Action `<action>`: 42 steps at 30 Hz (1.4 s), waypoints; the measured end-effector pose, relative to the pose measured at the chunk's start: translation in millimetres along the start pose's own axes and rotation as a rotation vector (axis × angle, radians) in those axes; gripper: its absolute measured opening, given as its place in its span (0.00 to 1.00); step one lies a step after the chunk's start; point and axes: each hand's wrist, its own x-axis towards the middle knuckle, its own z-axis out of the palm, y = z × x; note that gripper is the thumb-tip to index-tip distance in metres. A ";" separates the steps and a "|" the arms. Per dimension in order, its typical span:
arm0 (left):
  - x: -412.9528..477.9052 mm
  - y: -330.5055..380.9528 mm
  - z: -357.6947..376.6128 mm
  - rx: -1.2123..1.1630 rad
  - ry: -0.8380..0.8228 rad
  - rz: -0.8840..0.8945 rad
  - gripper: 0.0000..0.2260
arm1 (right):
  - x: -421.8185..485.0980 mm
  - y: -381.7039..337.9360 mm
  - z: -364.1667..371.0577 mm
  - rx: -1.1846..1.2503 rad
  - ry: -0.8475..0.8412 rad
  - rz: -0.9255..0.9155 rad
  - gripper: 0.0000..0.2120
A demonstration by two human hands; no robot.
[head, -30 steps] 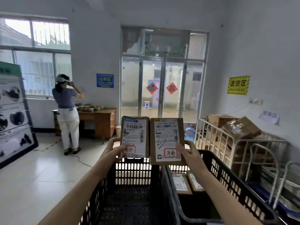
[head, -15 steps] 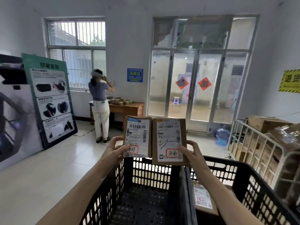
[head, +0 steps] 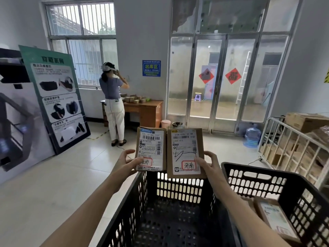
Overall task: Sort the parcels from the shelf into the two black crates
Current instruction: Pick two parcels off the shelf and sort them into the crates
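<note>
Two hands were up in front, each pinching something by a bottom corner, with the thumb on a white label. The left hand held the left parcel. The right hand held the right parcel. The parcels touched side by side above the far wall of the left crate. Another parcel lay in the right crate.

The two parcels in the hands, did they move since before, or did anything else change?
Nothing was taken or let go. The left hand still pinches the left parcel, the right hand the right parcel, side by side above the empty crate. Only the head turned left: the poster board came into view, the wire shelf slid rightward.
</note>
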 end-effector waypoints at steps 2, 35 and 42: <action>11.0 -9.4 -9.5 0.013 0.033 -0.016 0.21 | 6.7 13.4 9.3 0.004 0.013 0.027 0.22; 88.9 -73.8 -33.8 0.056 0.025 -0.009 0.16 | 60.8 266.0 98.7 0.017 0.042 0.663 0.27; 88.2 -78.0 -25.4 0.049 0.030 -0.028 0.10 | 59.7 273.0 97.2 -0.035 0.023 0.683 0.28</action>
